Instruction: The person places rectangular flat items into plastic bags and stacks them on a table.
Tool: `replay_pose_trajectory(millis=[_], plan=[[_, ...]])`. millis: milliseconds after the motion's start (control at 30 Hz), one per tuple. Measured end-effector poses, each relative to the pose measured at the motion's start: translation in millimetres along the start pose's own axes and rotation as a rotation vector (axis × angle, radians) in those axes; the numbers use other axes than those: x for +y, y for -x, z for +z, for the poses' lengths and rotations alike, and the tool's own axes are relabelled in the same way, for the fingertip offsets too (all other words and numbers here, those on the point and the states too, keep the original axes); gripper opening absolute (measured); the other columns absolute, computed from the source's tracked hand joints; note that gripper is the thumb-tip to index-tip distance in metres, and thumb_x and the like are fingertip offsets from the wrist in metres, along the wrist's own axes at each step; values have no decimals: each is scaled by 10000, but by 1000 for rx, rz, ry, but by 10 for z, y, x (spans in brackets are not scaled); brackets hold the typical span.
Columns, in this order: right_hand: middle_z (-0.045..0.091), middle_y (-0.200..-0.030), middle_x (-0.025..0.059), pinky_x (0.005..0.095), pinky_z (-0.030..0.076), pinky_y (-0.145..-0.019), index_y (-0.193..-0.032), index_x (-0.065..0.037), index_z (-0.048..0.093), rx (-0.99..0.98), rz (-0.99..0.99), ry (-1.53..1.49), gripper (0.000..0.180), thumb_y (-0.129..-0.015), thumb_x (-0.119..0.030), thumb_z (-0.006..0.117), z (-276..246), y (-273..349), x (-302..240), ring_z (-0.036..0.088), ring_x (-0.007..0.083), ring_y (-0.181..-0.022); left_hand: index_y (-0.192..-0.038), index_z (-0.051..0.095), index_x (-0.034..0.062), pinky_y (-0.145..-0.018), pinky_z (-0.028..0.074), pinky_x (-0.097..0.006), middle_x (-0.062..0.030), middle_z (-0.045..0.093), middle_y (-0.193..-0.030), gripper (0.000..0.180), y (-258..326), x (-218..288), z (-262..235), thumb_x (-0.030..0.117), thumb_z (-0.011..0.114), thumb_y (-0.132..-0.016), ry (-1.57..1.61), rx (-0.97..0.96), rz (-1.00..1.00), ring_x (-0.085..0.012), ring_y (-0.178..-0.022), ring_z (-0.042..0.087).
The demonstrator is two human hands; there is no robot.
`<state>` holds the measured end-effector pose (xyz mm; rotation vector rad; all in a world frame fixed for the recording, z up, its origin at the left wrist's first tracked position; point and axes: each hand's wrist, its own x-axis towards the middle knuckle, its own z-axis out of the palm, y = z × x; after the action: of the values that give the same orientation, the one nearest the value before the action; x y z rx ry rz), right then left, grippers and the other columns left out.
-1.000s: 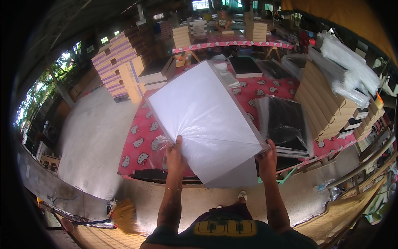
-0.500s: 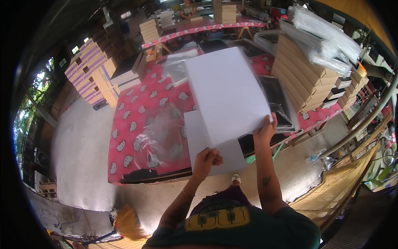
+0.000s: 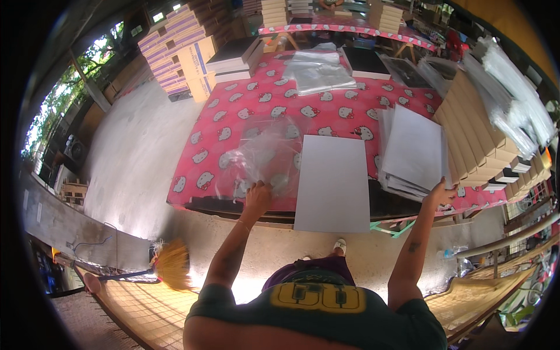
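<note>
1. My left hand [image 3: 256, 195], low and left of centre in the frame, has its fingers closed on the edge of a crumpled clear plastic bag [image 3: 265, 157] lying on the pink patterned surface [image 3: 233, 116].
2. My right hand [image 3: 440, 194], at lower right, grips the near edge of a stack of white sheets [image 3: 411, 153].
3. A single white board [image 3: 332, 184] lies between my hands, overhanging the surface's near edge.

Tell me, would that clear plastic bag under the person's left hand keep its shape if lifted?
Probably not. The clear plastic bag lies crumpled and wrinkled on the pink tablecloth, so it looks thin, floppy and light. Its glossy film may slip under the left hand.
</note>
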<state>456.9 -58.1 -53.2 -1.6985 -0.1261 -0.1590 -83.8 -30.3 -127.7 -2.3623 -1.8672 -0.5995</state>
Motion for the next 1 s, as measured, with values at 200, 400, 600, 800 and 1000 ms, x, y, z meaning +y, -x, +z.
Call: replay_pose_trajectory(millis=[200,400,600,800,1000], plan=[[558,-1179,75,336,442,-939,-1228,-56,521,-1850,319,-480,344,-947,-254,514,-489,1878,-73,523,170,-1108,-976,611,51,-617,480,-327,-101,653,-789,183,-358,843,-285,217,558,-920,775,-41,-334,-247,-724,636],[600,-1111,94,360,445,-901,-1138,-37,563,-1631,642,-562,228,-953,-165,527,-524,2614,58,551,166,-1049,-1069,598,-19,-628,482,-309,-126,671,-848,268,-117,1686,-666,179,613,-888,849,289,154,-198,-747,629],[625,-1085,160,339,524,-833,-1041,20,577,-1636,571,-515,156,-933,-85,538,-618,2549,-284,645,209,-932,-848,646,4,-621,481,-345,-128,619,-728,115,45,1607,-632,119,644,-852,916,134,-271,-285,-681,619],[654,-1002,147,327,557,-769,-1002,27,604,-1458,449,-457,163,-918,-112,589,-647,2465,-382,670,209,-838,-876,613,8,-589,456,-371,-151,613,-759,106,-78,1497,-616,114,613,-878,754,334,-106,-305,-665,605],[621,-1102,101,396,518,-837,-1167,-27,557,-1517,479,-459,305,-945,-235,560,-696,2309,-329,615,214,-1008,-904,614,-3,-622,472,-390,-172,628,-813,108,-195,1453,-721,100,607,-871,804,263,-120,-341,-717,613]])
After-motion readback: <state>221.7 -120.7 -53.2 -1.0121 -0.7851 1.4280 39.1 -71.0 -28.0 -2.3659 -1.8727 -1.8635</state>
